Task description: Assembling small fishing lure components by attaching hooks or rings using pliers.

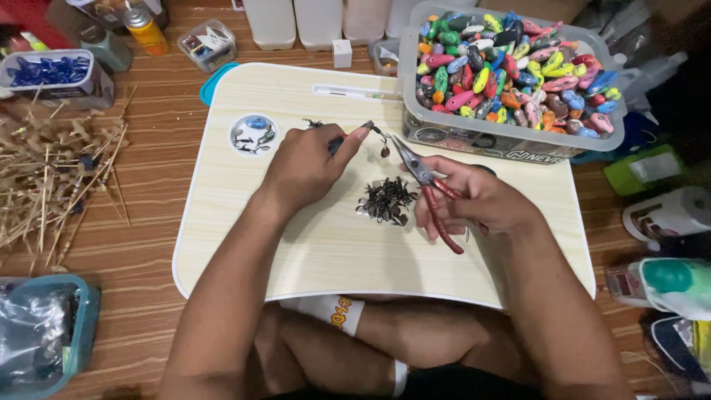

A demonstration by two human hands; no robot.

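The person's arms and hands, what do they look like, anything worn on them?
Both forearms are bare to the frame's lower edge: no sleeves, gloves, watch or bracelets show. The left hand and right hand show no rings that I can make out.

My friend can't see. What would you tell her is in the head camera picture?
A person's left hand pinches a small metal piece while the right hand holds red-handled pliers to it, over a light wooden lap table. A pile of small dark metal parts lies between the hands, and a clear tub of colourful fishing lures sits behind.
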